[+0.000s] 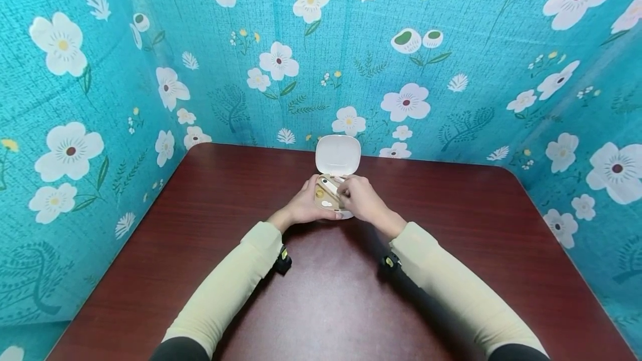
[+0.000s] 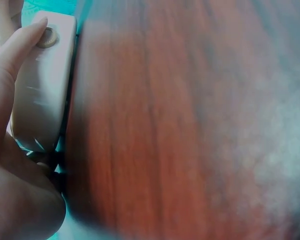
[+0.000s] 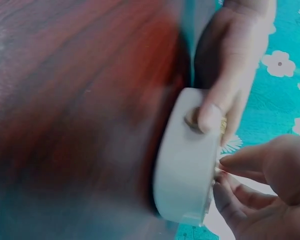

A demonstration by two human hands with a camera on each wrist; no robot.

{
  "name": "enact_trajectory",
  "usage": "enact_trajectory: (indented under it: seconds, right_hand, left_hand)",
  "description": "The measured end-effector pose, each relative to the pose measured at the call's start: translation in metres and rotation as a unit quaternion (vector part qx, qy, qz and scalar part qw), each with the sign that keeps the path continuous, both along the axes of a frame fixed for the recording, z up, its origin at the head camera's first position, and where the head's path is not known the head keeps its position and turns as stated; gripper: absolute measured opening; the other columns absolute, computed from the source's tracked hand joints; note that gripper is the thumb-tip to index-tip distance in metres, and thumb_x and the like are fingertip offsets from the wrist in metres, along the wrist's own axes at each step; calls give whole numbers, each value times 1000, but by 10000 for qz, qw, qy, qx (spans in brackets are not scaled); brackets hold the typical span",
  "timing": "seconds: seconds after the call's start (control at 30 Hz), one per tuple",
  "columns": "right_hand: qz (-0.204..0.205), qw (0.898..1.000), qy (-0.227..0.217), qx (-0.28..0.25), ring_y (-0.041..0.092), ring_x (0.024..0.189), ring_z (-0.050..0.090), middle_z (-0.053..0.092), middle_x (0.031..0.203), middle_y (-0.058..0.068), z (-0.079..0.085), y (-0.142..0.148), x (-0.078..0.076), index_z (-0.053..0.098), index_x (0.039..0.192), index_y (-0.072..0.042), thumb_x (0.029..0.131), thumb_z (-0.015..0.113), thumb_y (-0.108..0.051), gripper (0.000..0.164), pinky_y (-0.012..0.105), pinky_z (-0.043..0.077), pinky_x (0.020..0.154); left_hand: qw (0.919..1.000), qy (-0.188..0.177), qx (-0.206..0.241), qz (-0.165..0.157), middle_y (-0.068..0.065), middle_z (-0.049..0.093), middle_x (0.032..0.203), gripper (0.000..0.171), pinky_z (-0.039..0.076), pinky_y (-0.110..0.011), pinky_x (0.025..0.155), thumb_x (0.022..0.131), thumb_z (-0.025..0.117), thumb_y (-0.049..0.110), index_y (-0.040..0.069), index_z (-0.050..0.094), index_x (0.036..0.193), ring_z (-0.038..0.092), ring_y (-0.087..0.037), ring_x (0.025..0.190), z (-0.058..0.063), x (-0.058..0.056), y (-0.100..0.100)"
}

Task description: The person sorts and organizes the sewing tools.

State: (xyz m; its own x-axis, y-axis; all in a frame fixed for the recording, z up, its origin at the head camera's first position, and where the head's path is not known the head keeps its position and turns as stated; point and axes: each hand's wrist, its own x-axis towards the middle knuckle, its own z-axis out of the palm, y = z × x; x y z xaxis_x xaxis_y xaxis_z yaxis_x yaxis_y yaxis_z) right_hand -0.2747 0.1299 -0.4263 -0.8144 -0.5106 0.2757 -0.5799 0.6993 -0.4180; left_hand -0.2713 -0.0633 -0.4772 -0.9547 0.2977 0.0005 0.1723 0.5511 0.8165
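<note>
A small white case (image 1: pixel 338 155) stands with its lid raised near the table's far edge. My left hand (image 1: pixel 307 205) grips its left side, the thumb on the front beside a round button (image 3: pixel 192 119). Inside, a beige insert holds a long white piece with a black dot (image 1: pixel 328 184), a round gold-coloured piece (image 1: pixel 319 193) and a small white piece (image 1: pixel 327 204). My right hand (image 1: pixel 363 199) reaches into the case's right side; its thumb and fingertips pinch a small pale piece (image 3: pixel 218 174), mostly hidden by the fingers.
The dark red wooden table (image 1: pixel 331 294) extends around the case. Behind and at both sides hangs a turquoise flowered cloth (image 1: pixel 321 60), close to the table's far edge. Dark wrist cameras (image 1: pixel 283 261) sit under both forearms.
</note>
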Motion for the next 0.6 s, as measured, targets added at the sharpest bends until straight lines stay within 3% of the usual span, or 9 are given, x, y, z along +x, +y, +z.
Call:
enact_trajectory:
  seconds: [0.17, 0.33, 0.47, 0.6]
  right_hand:
    - [214, 9993, -307, 98, 22, 83, 64, 70, 88, 9, 13, 9, -5, 79, 93, 0, 90, 69, 0, 10, 38, 54, 75]
    - [-53, 9986, -513, -69, 29, 90, 70, 72, 98, 16, 28, 21, -20, 74, 106, 6, 92, 68, -2, 17, 43, 57, 81]
    - [-405, 9965, -633, -354, 36, 99, 70, 68, 112, 24, 37, 30, -38, 62, 125, 12, 93, 63, -1, 35, 47, 56, 87]
    - [-760, 9925, -758, -578, 39, 102, 69, 61, 122, 27, 40, 35, -53, 54, 134, 12, 95, 61, -4, 43, 49, 55, 90]
  left_hand:
    - [9998, 134, -109, -69, -12, 39, 144, 115, 41, -41, 107, 69, 93, 48, 14, 25, 156, 47, -24, 125, 3, -1, -2]
    - [9987, 497, -57, 123, -15, 37, 151, 108, 39, -45, 112, 78, 87, 47, 8, 26, 158, 44, -28, 136, 5, -8, -10]
    - [9960, 679, 167, 549, -17, 40, 153, 92, 45, -44, 107, 89, 78, 43, 6, 29, 158, 58, -30, 126, 13, -19, -18]
    - [9917, 861, 408, 868, -16, 47, 149, 73, 53, -42, 96, 96, 72, 33, 6, 37, 154, 67, -29, 109, 28, -29, -26]
